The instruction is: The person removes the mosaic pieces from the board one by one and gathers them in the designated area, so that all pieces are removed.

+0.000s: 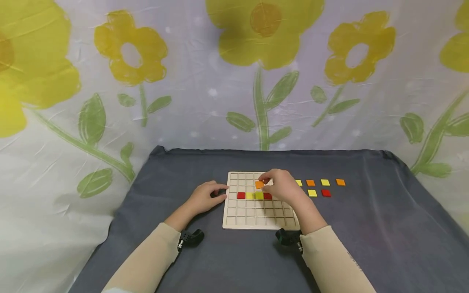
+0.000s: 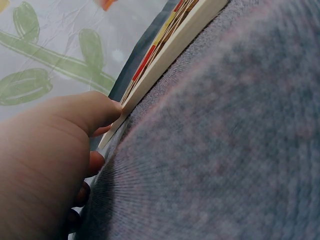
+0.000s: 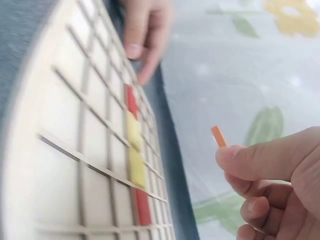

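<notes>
- Sleeves, beige, one pair: left sleeve [image 1: 146, 254], right sleeve [image 1: 335, 258]; a black wrist device at each cuff, left [image 1: 193, 238] and right [image 1: 287, 237].
- Board [image 1: 242, 220], one, pale wood, ruled in squares; flat on the cloth, before the person.
- Left hand [image 1: 203, 197]: at the board's left edge, thumb and forefinger spread apart and touching the rim, grasping nothing that I can see.
- Row of four tiles laid on the board, left to right: red tile [image 1: 241, 195], two yellow tiles [image 1: 254, 195], second red tile [image 1: 268, 196].
- Right hand [image 1: 283, 186]: over the board, thumb and fingertips pinched on one orange tile [image 1: 259, 184], raised above the squares behind the row.
- Loose tiles [image 1: 325, 182], right of the board: yellow, orange and red, in two lines.
- Cloth [image 1: 388, 228], dark grey, beneath all.
- Backdrop [image 1: 198, 101], pale, printed with yellow flowers.
</notes>
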Demonstrator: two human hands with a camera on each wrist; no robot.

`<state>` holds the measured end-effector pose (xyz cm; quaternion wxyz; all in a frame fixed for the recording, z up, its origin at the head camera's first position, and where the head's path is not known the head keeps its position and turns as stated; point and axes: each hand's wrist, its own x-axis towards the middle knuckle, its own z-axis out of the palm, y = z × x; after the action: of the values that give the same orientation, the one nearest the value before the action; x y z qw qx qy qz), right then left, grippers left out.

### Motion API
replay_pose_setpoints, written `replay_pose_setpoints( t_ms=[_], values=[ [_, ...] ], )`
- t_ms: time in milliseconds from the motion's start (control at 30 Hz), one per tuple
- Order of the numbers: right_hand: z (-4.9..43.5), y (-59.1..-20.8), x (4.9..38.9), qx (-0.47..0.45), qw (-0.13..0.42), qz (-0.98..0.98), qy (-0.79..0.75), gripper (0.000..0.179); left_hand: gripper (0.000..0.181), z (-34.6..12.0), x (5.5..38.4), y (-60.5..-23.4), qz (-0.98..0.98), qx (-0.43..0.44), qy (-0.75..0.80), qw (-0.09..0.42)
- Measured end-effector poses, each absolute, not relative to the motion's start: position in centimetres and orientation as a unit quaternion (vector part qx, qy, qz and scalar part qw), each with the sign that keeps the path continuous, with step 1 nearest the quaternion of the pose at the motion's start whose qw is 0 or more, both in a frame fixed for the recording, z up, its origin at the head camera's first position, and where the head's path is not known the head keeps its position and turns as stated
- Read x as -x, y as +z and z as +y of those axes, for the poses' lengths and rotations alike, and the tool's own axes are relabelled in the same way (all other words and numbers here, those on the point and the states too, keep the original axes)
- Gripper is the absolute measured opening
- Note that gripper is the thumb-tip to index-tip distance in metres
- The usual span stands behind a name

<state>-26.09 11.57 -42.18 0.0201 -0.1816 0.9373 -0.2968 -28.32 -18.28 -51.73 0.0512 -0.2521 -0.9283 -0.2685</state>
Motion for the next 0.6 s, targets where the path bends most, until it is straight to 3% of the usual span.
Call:
replay_pose_setpoints(
  t_ms=[600],
  values=[
    [17.0, -40.1, 26.9, 0.151, 0.006, 0.937, -0.315, 0.033, 0.035, -18.2, 28.1, -51.4, -0.928, 0.250, -0.273, 0.051]
  ],
)
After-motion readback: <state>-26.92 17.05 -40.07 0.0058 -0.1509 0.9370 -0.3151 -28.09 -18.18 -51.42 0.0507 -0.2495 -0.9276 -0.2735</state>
